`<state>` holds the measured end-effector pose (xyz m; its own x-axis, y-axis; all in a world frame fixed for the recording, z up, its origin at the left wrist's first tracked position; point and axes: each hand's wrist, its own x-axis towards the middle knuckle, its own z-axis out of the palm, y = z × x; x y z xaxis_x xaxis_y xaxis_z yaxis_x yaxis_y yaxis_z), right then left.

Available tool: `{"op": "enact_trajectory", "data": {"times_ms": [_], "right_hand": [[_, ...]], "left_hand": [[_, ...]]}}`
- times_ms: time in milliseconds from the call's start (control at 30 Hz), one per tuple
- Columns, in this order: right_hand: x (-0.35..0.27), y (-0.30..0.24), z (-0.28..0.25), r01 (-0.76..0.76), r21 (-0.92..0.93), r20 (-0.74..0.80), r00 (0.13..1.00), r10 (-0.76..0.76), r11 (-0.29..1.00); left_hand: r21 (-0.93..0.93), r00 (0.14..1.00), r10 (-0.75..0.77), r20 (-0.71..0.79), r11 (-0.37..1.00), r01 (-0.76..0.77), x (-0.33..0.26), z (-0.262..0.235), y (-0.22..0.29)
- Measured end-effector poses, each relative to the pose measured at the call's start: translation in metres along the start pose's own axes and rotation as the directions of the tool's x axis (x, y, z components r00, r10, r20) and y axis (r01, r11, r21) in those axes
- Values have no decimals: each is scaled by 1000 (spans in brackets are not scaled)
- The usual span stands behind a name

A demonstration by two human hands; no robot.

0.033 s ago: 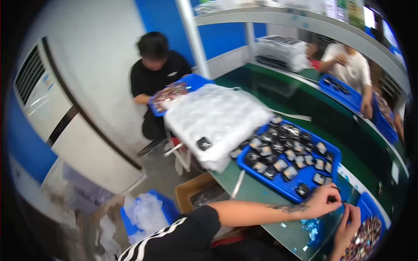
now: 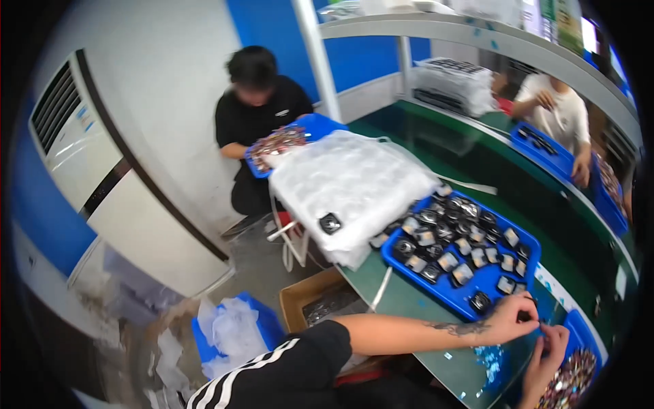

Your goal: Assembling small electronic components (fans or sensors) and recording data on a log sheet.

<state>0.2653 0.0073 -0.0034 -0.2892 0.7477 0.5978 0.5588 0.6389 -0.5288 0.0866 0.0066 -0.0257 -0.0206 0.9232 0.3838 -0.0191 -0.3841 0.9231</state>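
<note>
My left hand (image 2: pixel 512 319) is closed around a small dark part (image 2: pixel 524 315), mostly hidden by the fingers. Close against it, my right hand (image 2: pixel 550 346) has its thumb and fingertips pinched together. What those fingers hold is too small to make out. Beyond my left hand lies a blue tray (image 2: pixel 426 286) of several black square pieces, some with a pale, shiny face. Beside my right hand a second blue tray (image 2: pixel 587 341) holds a heap of small glittering pieces (image 2: pixel 572 375). Bits of light-blue film (image 2: pixel 489 361) are scattered on the green tabletop (image 2: pixel 436 361) below my hands.
White padded trays (image 2: pixel 354 184) are stacked on the table, one black piece (image 2: pixel 330 223) on top. A co-worker in black (image 2: pixel 262 102) sits behind them; another in white (image 2: pixel 562 109) works across. Below stand a cardboard box (image 2: pixel 294 310) and a blue bin (image 2: pixel 269 330).
The whole view has shifted slightly, so the scene sits a little farther right. Both hands keep nearly the same pose, close together.
</note>
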Motion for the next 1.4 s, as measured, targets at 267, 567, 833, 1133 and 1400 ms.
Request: {"op": "enact_trajectory", "data": {"times_ms": [267, 567, 833, 1133, 1400], "right_hand": [[1, -15, 1, -237, 354, 150, 969, 195, 905], [24, -19, 11, -297, 557, -3, 933, 359, 776], [12, -22, 3, -209, 425, 135, 977, 166, 881], [5, -25, 5, -330, 514, 93, 939, 330, 792], [12, -20, 12, -263, 450, 27, 959, 281, 853]], "left_hand": [[46, 994, 25, 107, 998, -30, -10, -1, 1], [-318, 974, -226, 30, 921, 224, 3, -26, 9], [-414, 932, -345, 113, 836, 360, -1, -20, 19], [-361, 908, -236, 347, 860, 361, -11, -6, 15], [-303, 926, -234, 295, 896, 323, -3, -13, 15]]}}
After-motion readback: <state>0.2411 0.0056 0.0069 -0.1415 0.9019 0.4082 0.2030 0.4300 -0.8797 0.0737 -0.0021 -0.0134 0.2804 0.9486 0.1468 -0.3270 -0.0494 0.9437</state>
